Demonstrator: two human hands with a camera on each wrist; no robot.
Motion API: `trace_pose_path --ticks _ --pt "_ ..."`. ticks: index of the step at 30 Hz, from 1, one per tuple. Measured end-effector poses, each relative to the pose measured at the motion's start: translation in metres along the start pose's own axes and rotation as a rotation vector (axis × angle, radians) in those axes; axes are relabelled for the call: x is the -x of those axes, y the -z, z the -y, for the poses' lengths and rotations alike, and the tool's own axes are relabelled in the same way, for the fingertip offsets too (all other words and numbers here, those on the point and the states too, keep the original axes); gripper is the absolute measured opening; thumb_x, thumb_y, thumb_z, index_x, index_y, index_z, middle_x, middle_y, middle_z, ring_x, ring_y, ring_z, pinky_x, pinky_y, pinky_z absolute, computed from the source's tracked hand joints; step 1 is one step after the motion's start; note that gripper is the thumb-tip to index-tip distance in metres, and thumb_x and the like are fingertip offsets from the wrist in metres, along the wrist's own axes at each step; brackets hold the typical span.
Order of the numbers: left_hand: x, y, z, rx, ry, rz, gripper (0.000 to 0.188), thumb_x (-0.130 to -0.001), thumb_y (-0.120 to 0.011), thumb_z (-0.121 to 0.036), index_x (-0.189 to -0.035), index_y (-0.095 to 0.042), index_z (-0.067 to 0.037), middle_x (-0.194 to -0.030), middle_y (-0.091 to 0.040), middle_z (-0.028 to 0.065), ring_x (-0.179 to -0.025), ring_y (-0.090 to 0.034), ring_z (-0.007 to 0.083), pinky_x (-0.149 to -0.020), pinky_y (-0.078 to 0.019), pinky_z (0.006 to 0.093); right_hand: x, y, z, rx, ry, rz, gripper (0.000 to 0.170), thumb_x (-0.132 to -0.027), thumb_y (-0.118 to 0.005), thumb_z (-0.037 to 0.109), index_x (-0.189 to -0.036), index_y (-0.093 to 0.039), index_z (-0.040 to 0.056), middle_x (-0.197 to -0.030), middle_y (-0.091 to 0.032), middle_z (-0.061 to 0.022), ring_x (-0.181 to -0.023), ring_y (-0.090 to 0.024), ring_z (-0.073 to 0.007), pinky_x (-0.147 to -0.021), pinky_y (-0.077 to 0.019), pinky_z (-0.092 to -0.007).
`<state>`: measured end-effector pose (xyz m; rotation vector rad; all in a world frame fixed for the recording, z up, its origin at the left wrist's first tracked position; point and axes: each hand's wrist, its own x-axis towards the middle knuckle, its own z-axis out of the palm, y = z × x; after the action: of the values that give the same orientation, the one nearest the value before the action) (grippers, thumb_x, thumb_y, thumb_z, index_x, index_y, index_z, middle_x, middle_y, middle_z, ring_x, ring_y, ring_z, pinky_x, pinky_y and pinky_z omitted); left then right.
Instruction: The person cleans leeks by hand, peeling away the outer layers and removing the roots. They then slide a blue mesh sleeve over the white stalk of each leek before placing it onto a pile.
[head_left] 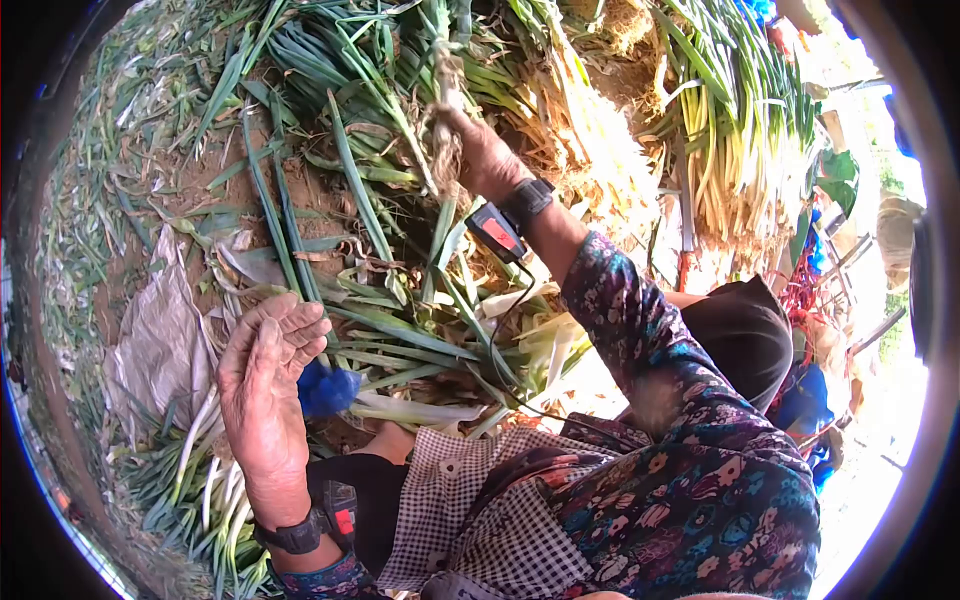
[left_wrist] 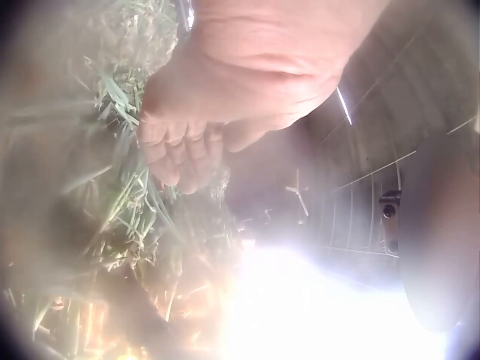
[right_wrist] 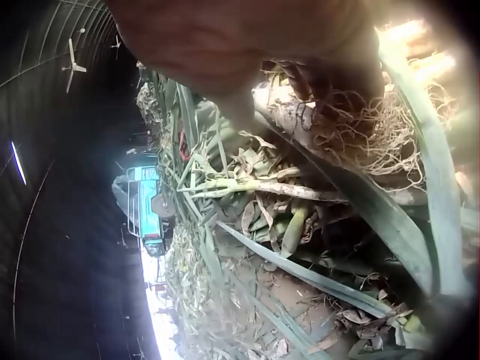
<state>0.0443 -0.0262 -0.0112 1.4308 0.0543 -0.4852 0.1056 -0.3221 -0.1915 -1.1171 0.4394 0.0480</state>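
The site is a covered space: a dark, ribbed, arched roof with a white ceiling fan shows in the right wrist view, along with a teal vehicle-like object in the distance. Below, the bare soil is strewn with green leaf scraps.

A person works with 2 hands. The right hand grips a long, pale, onion-like stalk near the top centre of the head view, above the heap of loose leaves; the exact placement of each finger is hidden. The left hand holds nothing — fingers extended and close together, palm in sight — and is raised just beside a blue object whose nature cannot be determined.

Rooted onion plants lie just beyond the right hand, their pale roots catching strong light. A further bunch of green onions lies at upper right, and another pile of green onions at lower left. A crumpled pale sheet lies left of the left hand. The person wears a floral sleeve and dark wristbands — 1 on each wrist.
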Motion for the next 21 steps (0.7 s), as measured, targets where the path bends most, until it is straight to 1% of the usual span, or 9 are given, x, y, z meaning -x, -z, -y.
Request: trace_pose_path --ticks 3,5,7,10,12,13,14,17,21 --pt "0.0 0.0 0.001 0.017 0.015 0.004 0.032 -0.095 -0.051 -0.021 -0.115 -0.055 0.003 -0.104 -0.065 0.0154 -0.094 -0.064 0.0202 -0.084 -0.0505 0.0312 0.065 -0.05 0.037 -0.752 0.057 0.226 0.039 -0.092 -0.055 0.039 -0.109 -0.057 0.0038 -0.087 -0.065 -0.0077 -0.077 -0.062 -0.0181 -0.069 -0.0508 -0.0329" --pt "0.0 -0.003 0.0 0.024 -0.008 0.006 0.032 -0.095 -0.051 -0.021 -0.115 -0.056 0.003 -0.103 -0.065 0.015 -0.094 -0.064 0.0202 -0.084 -0.0505 0.0311 0.116 -0.061 -0.009 -0.545 0.006 0.334 0.04 -0.091 -0.056 0.041 -0.108 -0.057 0.0045 -0.09 -0.065 -0.0073 -0.082 -0.063 -0.0182 -0.073 -0.0519 -0.0322" --pt "0.005 -0.005 0.001 0.022 -0.011 -0.002 0.031 -0.095 -0.051 -0.021 -0.114 -0.056 0.003 -0.103 -0.065 0.0146 -0.094 -0.064 0.0202 -0.084 -0.0504 0.031 0.162 -0.068 -0.093 -0.404 -0.369 0.192 0.038 -0.092 -0.057 0.039 -0.108 -0.058 0.0039 -0.089 -0.066 -0.0068 -0.081 -0.064 -0.0186 -0.071 -0.0514 -0.0322" --pt "0.012 -0.012 0.0 0.008 -0.035 0.068 0.032 -0.095 -0.051 -0.022 -0.115 -0.056 0.003 -0.101 -0.065 0.0138 -0.093 -0.064 0.02 -0.084 -0.0502 0.031 0.225 -0.019 -0.206 -0.119 -0.638 0.375 0.034 -0.091 -0.059 0.034 -0.104 -0.059 0.0031 -0.084 -0.065 -0.006 -0.075 -0.062 -0.0176 -0.068 -0.0512 -0.0322" --pt "0.019 -0.008 0.0 -0.031 -0.034 0.092 0.033 -0.095 -0.051 -0.022 -0.116 -0.055 0.004 -0.103 -0.065 0.0152 -0.093 -0.064 0.0204 -0.084 -0.0506 0.0309 0.246 -0.024 -0.186 -0.292 -0.765 0.204 0.032 -0.09 -0.062 0.033 -0.097 -0.057 0.0018 -0.077 -0.061 -0.0046 -0.07 -0.06 -0.016 -0.067 -0.0516 -0.0318" --pt "0.02 -0.005 0.001 -0.046 -0.044 0.114 0.034 -0.094 -0.051 -0.02 -0.118 -0.053 0.005 -0.104 -0.064 0.016 -0.095 -0.064 0.0209 -0.086 -0.0504 0.0321 0.239 -0.023 -0.188 -0.576 -0.705 0.093 0.032 -0.088 -0.064 0.034 -0.092 -0.055 0.0032 -0.071 -0.059 -0.004 -0.068 -0.06 -0.0162 -0.066 -0.0516 -0.0307" --pt "0.021 -0.001 0.002 -0.044 -0.052 0.111 0.034 -0.094 -0.051 -0.02 -0.118 -0.053 0.005 -0.104 -0.064 0.016 -0.095 -0.064 0.0209 -0.086 -0.0504 0.0321 0.227 -0.026 -0.162 -0.484 -0.501 0.026 0.034 -0.087 -0.065 0.036 -0.091 -0.053 0.0043 -0.068 -0.056 -0.0031 -0.064 -0.059 -0.0153 -0.061 -0.0508 -0.0299" --pt "0.02 0.008 0.007 -0.078 -0.08 0.087 0.034 -0.094 -0.052 -0.022 -0.118 -0.054 0.003 -0.101 -0.066 0.014 -0.091 -0.065 0.0189 -0.083 -0.0513 0.0301 0.18 -0.012 -0.159 -0.381 -0.301 0.138 0.027 -0.086 -0.067 0.029 -0.075 -0.054 0.0076 -0.061 -0.053 0.0003 -0.048 -0.049 -0.0098 -0.044 -0.0416 -0.0233" --pt "0.013 0.02 0.015 -0.081 -0.105 0.053 0.03 -0.093 -0.057 -0.025 -0.11 -0.06 0.0 -0.095 -0.068 0.0098 -0.083 -0.067 0.0133 -0.072 -0.0524 0.0228 0.205 -0.073 -0.064 -0.578 -0.344 0.152 0.021 -0.088 -0.066 0.019 -0.078 -0.051 0.0074 -0.061 -0.052 0.0027 -0.046 -0.046 -0.0054 -0.041 -0.0381 -0.0195"
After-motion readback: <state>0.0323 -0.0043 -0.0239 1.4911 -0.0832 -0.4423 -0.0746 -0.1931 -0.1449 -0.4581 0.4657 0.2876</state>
